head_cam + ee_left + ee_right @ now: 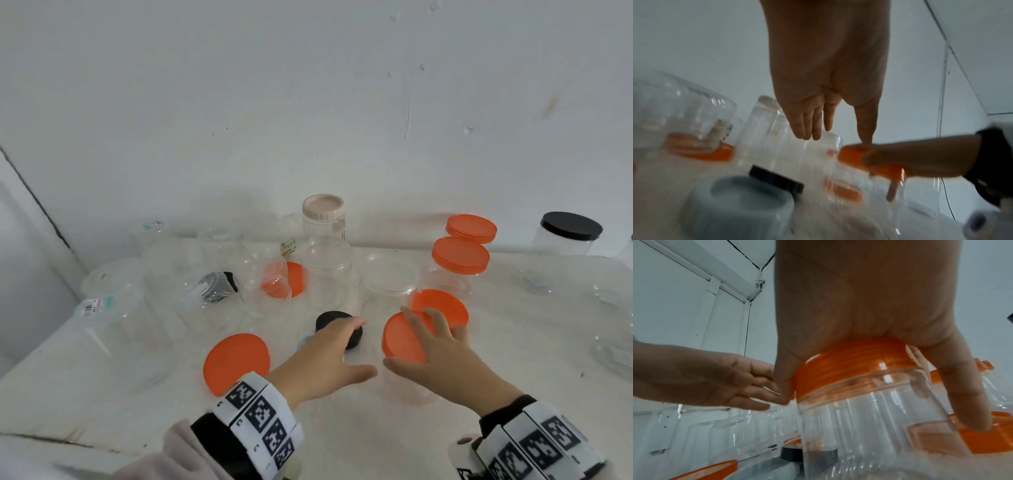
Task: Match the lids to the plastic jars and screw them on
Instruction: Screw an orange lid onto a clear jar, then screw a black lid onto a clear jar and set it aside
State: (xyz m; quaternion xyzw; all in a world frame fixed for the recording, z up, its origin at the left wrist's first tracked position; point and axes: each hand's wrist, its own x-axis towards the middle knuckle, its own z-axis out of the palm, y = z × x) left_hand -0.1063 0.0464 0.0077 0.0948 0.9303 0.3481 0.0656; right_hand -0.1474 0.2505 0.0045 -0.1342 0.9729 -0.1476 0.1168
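A clear plastic jar (409, 387) stands near the table's front, and an orange lid (399, 339) sits on its mouth. My right hand (421, 342) grips that lid from above, with the fingers spread round its rim and the thumb on the near side. The right wrist view shows the ribbed lid (849, 366) under my palm on the jar (869, 426). My left hand (352, 346) hovers just left of the jar with its fingers straight and holds nothing. It partly covers a loose black lid (337, 323). The left hand (725, 382) reaches toward the lid's edge.
Loose orange lids lie at the front left (236, 363) and behind my right hand (442, 305). Two orange-capped jars (460, 257), a black-capped jar (570, 228) and a pink-capped jar (322, 209) stand at the back. Several open clear jars (329, 270) crowd the left and middle.
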